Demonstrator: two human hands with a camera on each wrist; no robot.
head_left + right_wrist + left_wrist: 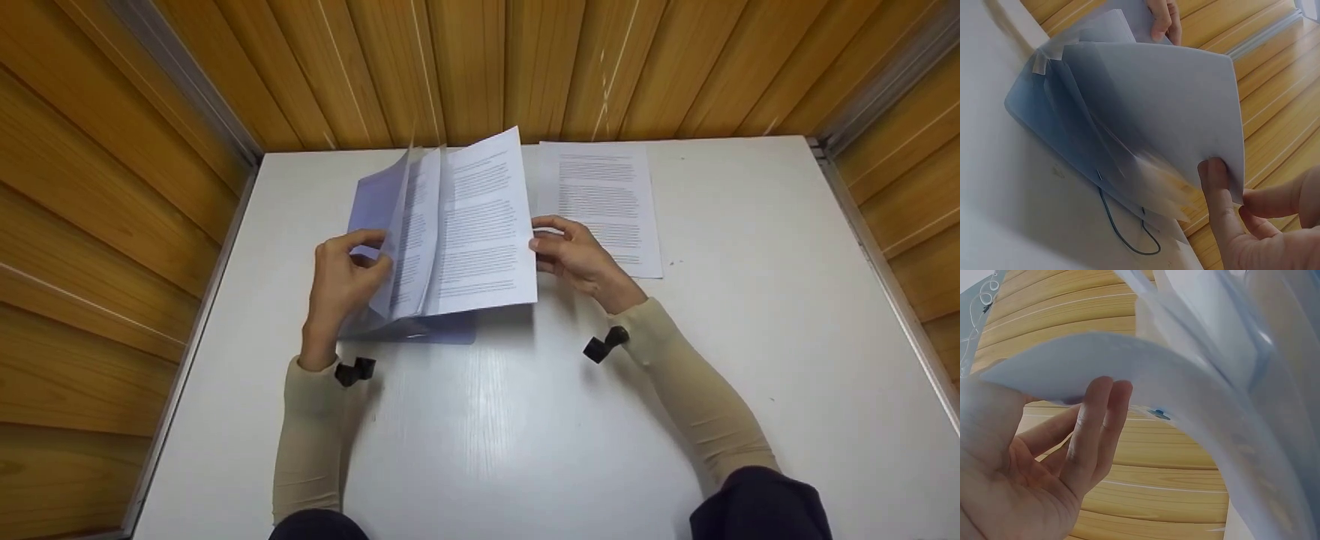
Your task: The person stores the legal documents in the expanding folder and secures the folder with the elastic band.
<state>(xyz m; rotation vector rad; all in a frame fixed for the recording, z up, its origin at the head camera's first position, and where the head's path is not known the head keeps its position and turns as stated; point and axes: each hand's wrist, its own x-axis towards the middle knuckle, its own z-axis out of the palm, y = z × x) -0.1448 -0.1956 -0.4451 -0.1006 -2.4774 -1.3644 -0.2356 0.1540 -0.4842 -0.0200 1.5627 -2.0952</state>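
Observation:
A blue-purple folder [369, 196] with clear plastic sleeves stands open on the table. Its left-side leaves are pinched between the thumb and fingers of my left hand [339, 274]; in the left wrist view the held leaf [1100, 360] bends in a wide curve. My right hand [581, 259] grips the right edge of a printed sheet [480, 232], which is raised and partly inside a clear sleeve. From the right wrist view, the thumb and fingers [1216, 185] hold that sheet near its corner. A dark elastic loop [1112, 216] hangs from the folder.
Another printed sheet [600, 202] lies flat at the back of the white table [480, 420], just beyond my right hand. Wood-plank walls [465, 67] close in the table at the back and both sides. Small black clips [596, 349] sit at the wrists.

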